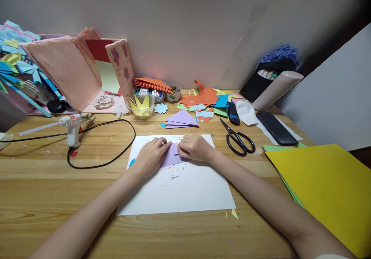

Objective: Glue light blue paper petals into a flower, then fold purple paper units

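A purple paper piece (171, 159) lies on a marked white sheet (185, 193), with a small folded flap near its right side. My left hand (150, 155) rests on its left part, fingers bent and pressed down on the paper. On the other side, my right hand (193, 147) has its fingers curled together at the flap, pinching the paper's right edge. Folded purple triangles (182, 119) are stacked just beyond the sheet. Black-handled scissors (237, 138) lie to the right of my right hand.
A glue gun (73, 129) with a looping black cable stands at the left. Orange and blue scraps (204, 98), a bowl (142, 106) with yellow paper and a tape roll (174, 93) sit behind. On the right are a dark case (276, 128) and yellow sheets (324, 181).
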